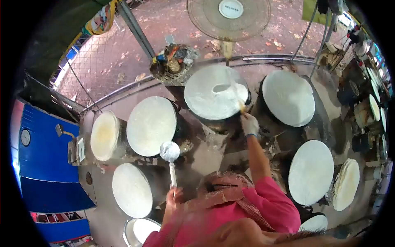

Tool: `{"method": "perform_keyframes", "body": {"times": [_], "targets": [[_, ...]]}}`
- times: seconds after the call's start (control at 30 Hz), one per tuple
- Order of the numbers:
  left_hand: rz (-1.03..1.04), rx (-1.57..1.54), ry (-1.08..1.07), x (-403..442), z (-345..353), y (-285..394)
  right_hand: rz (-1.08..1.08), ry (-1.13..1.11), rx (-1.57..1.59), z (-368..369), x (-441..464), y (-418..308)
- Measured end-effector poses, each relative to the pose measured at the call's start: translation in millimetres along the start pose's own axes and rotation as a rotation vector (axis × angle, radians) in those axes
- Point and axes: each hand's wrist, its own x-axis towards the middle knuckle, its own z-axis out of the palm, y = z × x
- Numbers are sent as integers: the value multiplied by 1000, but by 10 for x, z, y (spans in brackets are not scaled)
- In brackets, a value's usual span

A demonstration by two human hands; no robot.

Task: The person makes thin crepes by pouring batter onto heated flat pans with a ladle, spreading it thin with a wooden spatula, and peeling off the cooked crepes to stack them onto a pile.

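Observation:
My left hand point(175, 195) is wrapped round the handle of a ladle point(169, 151), whose bowl is coated in white batter. The ladle's bowl shows beside the front edge of the left griddle point(151, 125). My right hand point(249, 123), in a pale glove, closes on the wooden handle of a spreader point(241, 106). Its blade is smeared by motion over the middle griddle point(201, 94). White batter covers most of that round surface, with a dark oval gap near its centre and a thicker pool at its right.
More white-coated griddles stand at the right point(288, 99), lower right point(310, 173) and lower left point(131, 190). Stacks of round flatbreads lie at far left point(105, 136) and far right point(346, 185). A bucket point(131, 230) of white batter sits below; a fan point(228, 20) stands ahead.

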Motion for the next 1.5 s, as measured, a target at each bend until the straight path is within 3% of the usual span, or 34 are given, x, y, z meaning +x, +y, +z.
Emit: {"method": "perform_keyframes", "body": {"times": [0.03,0.1,0.17,0.27,0.3,0.37,0.4,0.43,0.5,0.53,0.63,0.67,0.7,0.73,0.77,0.83,0.87,0.9,0.97,1.0,1.07,1.1,1.13,1.17,1.23,1.27,1.33,1.37,1.5], "targets": [[-46,-52,-9,66,-4,-60,-108,-25,50,249,-5,134],[-127,-125,-44,231,100,-1,-345,-264,-438,340,-333,404],[-121,10,-151,305,101,-41,-146,-339,-353,28,-623,633],[-86,146,-165,389,110,-70,-83,-180,-230,-96,101,1031],[-107,88,-167,423,183,-97,14,-190,-234,-166,452,683],[-150,-40,-179,490,327,-197,-147,0,-28,170,1318,475],[-165,-43,-201,483,401,-232,-154,-8,15,219,1671,336],[-60,62,-60,416,369,-233,-151,-20,70,311,1814,251],[147,284,200,291,66,-190,-98,-134,419,103,1550,157],[290,442,122,337,-215,-170,-55,-176,554,22,1397,140],[207,338,238,435,-32,-124,-52,-165,613,924,802,618],[-45,257,-3,413,54,-62,-167,-155,457,966,689,534],[-12,276,112,387,243,-44,-268,-160,291,902,562,487],[16,288,239,335,437,-55,59,-379,84,424,507,145],[49,310,362,240,488,-60,-56,-263,359,-46,366,-72],[59,381,144,179,130,107,320,-340,1252,-329,337,-41],[57,413,32,178,-77,193,364,-271,1124,-58,345,327],[51,342,39,199,-177,267,221,-95,935,435,324,705],[47,189,46,304,-280,321,59,-64,886,979,39,861],[-57,73,-17,236,143,222,131,-143,844,826,-27,758],[30,141,82,291,18,275,278,-304,768,371,-138,360],[81,183,125,320,-32,332,206,-253,667,289,27,455],[-62,26,-28,344,-80,361,165,-192,656,182,241,523],[-12,90,14,347,-53,373,121,-127,649,108,476,533],[87,210,99,355,94,368,24,7,71,38,938,427],[7,164,48,466,125,441,-9,73,-224,14,1093,401],[-154,64,-30,555,144,594,-233,-67,-461,159,1107,334],[-101,110,9,608,291,608,-387,-83,-530,137,993,254],[48,365,144,1017,800,771,-429,-208,-641,-367,864,179]]}}
